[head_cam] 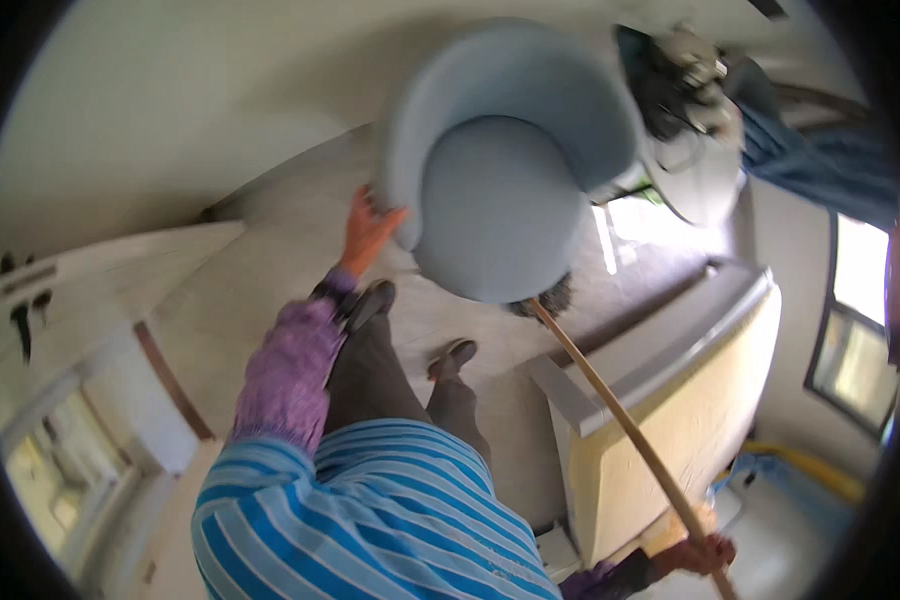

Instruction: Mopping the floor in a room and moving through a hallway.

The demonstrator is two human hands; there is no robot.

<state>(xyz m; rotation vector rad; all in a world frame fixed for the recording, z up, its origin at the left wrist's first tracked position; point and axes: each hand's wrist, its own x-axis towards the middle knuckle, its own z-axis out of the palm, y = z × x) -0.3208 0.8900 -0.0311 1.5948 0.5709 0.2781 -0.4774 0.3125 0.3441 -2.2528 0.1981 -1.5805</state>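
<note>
A grey-blue upholstered tub chair (506,210) stands on the tiled floor before me. My left hand (369,234) grips the front end of its left arm, thumb towards the seat. At the lower right, my right hand (694,556) is closed around the wooden handle of a broom (619,405). The handle slants up and left to dark bristles (559,296) at the chair's front edge. Part of the broom head is hidden under the seat.
Right of the broom stands a cream piece with a grey top edge (667,375), close to the handle. A small round table (701,176) bears a blurred pile of things beyond the chair. At left is a white door (120,277) with a dark handle.
</note>
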